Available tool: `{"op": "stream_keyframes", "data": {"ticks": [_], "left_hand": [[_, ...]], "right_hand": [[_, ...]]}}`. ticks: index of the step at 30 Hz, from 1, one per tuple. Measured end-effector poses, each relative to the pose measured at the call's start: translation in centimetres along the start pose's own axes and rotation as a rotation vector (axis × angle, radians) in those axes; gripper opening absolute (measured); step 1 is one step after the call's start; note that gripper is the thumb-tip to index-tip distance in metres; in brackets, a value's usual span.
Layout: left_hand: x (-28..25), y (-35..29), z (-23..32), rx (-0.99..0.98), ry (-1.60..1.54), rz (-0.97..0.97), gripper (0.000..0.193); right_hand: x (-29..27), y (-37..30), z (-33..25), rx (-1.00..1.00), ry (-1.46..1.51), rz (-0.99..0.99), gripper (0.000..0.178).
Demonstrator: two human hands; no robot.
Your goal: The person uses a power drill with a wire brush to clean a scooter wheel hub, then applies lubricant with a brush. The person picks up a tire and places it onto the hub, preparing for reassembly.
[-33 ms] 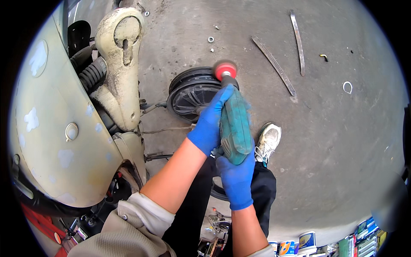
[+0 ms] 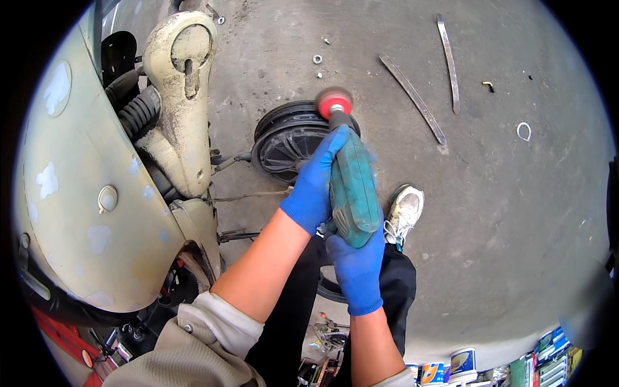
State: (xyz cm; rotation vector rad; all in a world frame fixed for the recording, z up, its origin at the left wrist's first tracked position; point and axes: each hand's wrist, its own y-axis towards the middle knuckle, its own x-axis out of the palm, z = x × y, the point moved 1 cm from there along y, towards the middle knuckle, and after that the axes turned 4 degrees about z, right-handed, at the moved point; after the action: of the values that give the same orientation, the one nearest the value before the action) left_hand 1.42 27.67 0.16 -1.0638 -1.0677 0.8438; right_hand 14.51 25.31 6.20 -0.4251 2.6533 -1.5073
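Note:
Both of my blue-gloved hands are on a teal drill-like power tool [image 2: 356, 187], which points away from me. My left hand [image 2: 316, 180] wraps round its front, close behind the dark collar. At the rear, my right hand [image 2: 358, 264] is closed round the handle, mostly under the body. On the tool's tip a red round attachment [image 2: 334, 100] is blurred as if spinning. It overlaps the far right rim of a black wheel [image 2: 284, 151] on the floor; I cannot tell whether they touch. The tool hides part of that wheel.
A cream scooter body [image 2: 90, 193] with a worn swingarm cover [image 2: 184, 109] fills the left. Two flat metal bars [image 2: 412, 99] lie to the right on the concrete. A nut [image 2: 317, 59] and a white ring [image 2: 523, 131] lie farther off. Boxes and containers [image 2: 463, 361] stand at lower right.
The red attachment and the front of the power tool have shifted slightly left and away from me. Both hands keep their hold.

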Motion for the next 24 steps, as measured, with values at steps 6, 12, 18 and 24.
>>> {"op": "stream_keyframes", "data": {"ticks": [6,12,18,24], "left_hand": [[-0.6,1.3,-1.3,-0.038,0.022,-0.033,0.051],[-0.7,2.0,-2.4,-0.005,0.039,-0.047,0.048],[-0.9,0.0,1.6,0.028,-0.031,-0.026,0.052],[-0.2,2.1,-1.0,0.024,0.140,0.056,0.039]], "right_hand": [[-0.9,0.2,0.4,0.000,-0.005,0.037,0.077],[-2.1,0.7,1.9,0.031,-0.058,0.049,0.068],[1.2,0.7,0.1,-0.037,-0.065,-0.040,0.087],[0.5,0.4,0.5,0.101,0.341,0.065,0.047]]}}
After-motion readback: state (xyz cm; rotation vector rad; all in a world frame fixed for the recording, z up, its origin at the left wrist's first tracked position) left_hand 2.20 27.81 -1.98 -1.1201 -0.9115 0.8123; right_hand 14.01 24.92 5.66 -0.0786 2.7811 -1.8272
